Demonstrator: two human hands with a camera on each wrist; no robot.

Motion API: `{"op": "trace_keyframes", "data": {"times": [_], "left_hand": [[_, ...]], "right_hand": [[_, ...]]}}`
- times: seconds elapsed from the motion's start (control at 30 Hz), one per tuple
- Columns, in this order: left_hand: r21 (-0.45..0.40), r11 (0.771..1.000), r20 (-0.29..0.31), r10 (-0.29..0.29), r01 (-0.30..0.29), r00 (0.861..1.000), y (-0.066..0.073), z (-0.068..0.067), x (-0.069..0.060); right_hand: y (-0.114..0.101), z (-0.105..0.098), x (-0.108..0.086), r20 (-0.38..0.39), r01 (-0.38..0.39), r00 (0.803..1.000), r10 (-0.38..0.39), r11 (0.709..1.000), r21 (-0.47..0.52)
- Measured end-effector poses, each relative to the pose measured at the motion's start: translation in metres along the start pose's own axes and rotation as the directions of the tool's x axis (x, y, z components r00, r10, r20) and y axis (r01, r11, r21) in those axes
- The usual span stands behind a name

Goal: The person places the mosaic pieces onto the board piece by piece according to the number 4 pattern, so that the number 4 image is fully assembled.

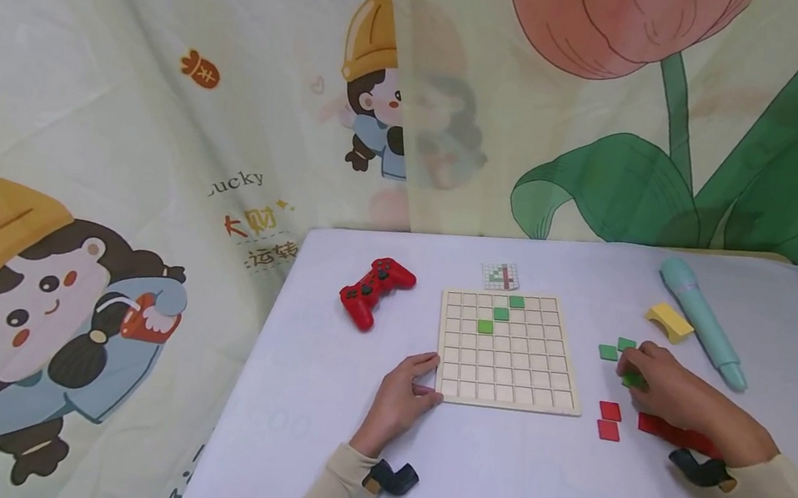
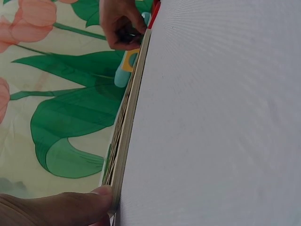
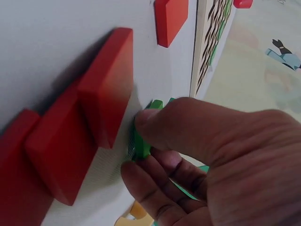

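Note:
A wooden grid board [image 1: 510,381] lies on the white table, with a diagonal of three green tiles [image 1: 501,314] in its upper cells. My left hand [image 1: 398,396] holds the board at its near left corner, fingers along the left side and thumb at the near edge. To the right of the board, my right hand [image 1: 671,390] pinches a green square tile [image 3: 142,141] between thumb and fingers, low over the table. Two loose green tiles [image 1: 608,352] lie just left of that hand. Red tiles [image 3: 106,89] sit nearer me, some in a row partly under the right wrist.
Beyond the board lies a small patterned grid card [image 1: 500,276]. A red game controller [image 1: 372,292] is at the left. At the far right are a yellow arch block [image 1: 669,322] and a teal toy microphone [image 1: 707,323]. A printed curtain [image 1: 272,123] hangs behind the table.

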State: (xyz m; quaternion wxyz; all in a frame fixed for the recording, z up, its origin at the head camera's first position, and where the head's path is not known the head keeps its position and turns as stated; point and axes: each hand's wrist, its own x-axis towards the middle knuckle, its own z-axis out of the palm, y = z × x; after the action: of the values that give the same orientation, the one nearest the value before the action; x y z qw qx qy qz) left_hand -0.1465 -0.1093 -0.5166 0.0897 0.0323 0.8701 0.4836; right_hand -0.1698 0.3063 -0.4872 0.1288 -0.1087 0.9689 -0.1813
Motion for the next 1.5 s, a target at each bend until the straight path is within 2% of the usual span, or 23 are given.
{"op": "trace_keyframes", "data": {"times": [0.27,0.43,0.53,0.73,0.87,0.97,1.03,1.17,1.27,1.5], "left_hand": [[-0.011,1.0,0.004,0.001,-0.001,1.0,-0.001,0.0,0.0],[-0.018,1.0,0.006,0.004,-0.004,1.0,-0.003,-0.001,0.0],[-0.023,1.0,0.013,0.019,-0.019,1.0,-0.003,0.0,0.0],[-0.026,1.0,0.019,0.004,-0.003,1.0,-0.002,0.001,0.0],[-0.024,1.0,0.016,0.009,-0.009,1.0,-0.002,-0.001,0.0],[-0.027,0.999,0.018,0.018,-0.017,1.0,-0.003,-0.002,0.0],[-0.028,0.999,0.02,0.022,-0.022,1.0,-0.003,-0.001,0.001],[-0.027,0.999,0.031,0.029,-0.028,0.999,-0.003,0.001,0.002],[-0.021,0.999,0.034,0.029,-0.028,0.999,-0.003,0.001,0.002],[-0.006,1.0,0.028,0.015,-0.015,0.999,-0.001,-0.001,0.0]], "right_hand": [[-0.008,-0.001,0.008,-0.064,0.028,0.998,-0.029,1.0,-0.013],[-0.031,-0.007,0.017,-0.102,0.121,0.988,-0.118,0.992,0.025],[-0.052,-0.012,0.024,-0.133,0.205,0.972,-0.197,0.977,0.056],[-0.101,-0.014,0.045,-0.169,0.324,0.937,-0.305,0.941,0.099],[-0.129,-0.006,0.066,-0.179,0.43,0.894,-0.41,0.899,0.088],[-0.146,0.006,0.085,-0.158,0.489,0.866,-0.474,0.869,0.072],[-0.154,0.016,0.097,-0.13,0.496,0.864,-0.486,0.866,0.06],[-0.166,0.032,0.114,-0.05,0.45,0.893,-0.448,0.891,0.06],[-0.169,0.039,0.122,-0.011,0.424,0.906,-0.424,0.904,0.061],[-0.173,0.045,0.129,0.011,0.435,0.9,-0.435,0.9,0.033]]}}
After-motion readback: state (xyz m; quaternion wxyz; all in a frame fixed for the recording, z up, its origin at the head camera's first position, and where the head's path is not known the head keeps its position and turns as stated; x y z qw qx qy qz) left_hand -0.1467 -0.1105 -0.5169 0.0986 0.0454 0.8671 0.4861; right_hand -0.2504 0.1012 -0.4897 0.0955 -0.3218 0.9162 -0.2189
